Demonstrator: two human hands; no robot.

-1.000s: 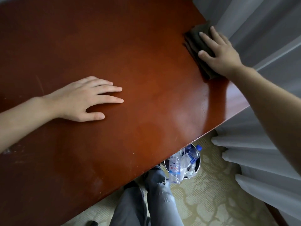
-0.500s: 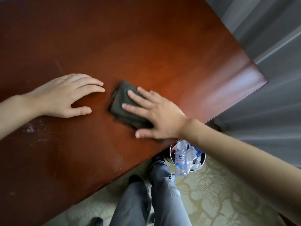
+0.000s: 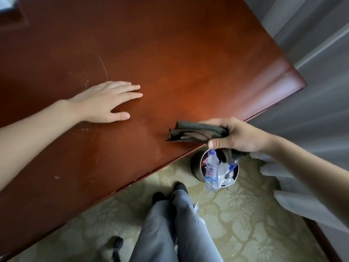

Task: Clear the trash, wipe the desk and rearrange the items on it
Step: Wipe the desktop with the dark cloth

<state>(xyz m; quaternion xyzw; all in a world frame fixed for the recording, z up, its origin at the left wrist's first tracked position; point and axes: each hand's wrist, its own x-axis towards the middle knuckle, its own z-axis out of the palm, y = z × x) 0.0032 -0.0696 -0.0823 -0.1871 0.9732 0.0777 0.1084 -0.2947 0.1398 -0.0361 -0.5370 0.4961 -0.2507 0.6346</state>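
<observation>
Gripping bunched cloth (image 3: 196,132) with right hand (image 3: 241,135) at desk (image 3: 170,53) near edge; resting left hand (image 3: 105,103) flat on desk (fingers straight).

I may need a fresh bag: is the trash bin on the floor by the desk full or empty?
Full: crumpled plastic fills the trash bin to its rim, and a clear bottle sticks out over it.

Red-brown wooden desk (image 3: 188,63) lies open from ten to one o'clock. Flat left hand (image 3: 105,103) blocks nine; right hand (image 3: 239,137) gripping dark brown cloth (image 3: 198,132), three; grey pleated curtain (image 3: 311,82) walls two; round metal-rimmed bin (image 3: 195,168), five.
</observation>
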